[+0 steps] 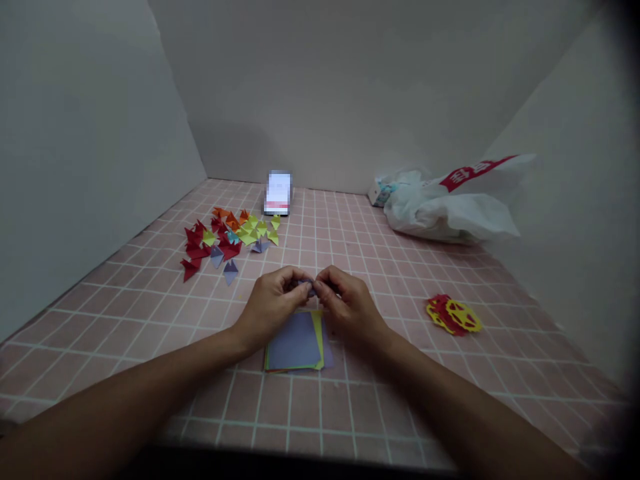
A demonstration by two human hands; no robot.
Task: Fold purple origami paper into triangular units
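From left, a loose cluster of folded paper shapes covers part of a pink checked tabletop (400,280), with red pieces (191,269) outermost, purple pieces (231,271) along the near edge, a small blue piece (233,237) and orange pieces (231,221) among them, and yellow pieces (273,237) toward the right. At center, a person's left hand (273,300) pinches a small purple paper (309,288) between thumb and fingers; behind the hands, a lit phone (279,193) stands near the back wall, its screen too blurred to read. The purple paper is held up just beyond a stack of paper squares (295,343), purple on top with yellow showing at the edges. The right hand (350,300) meets the left, its thumb and forefinger pinched on the paper's right end. The step in hand appears to be a late, fine fold, judging by how compact the paper is, though the fingers hide most of its shape. The next move seems to call for a firm hold on the left and a careful press on the right. Farther right, a box (384,192) sits beside a white plastic bag (430,217), and nearer lie red and yellow cutouts (464,317), well apart from the hands.
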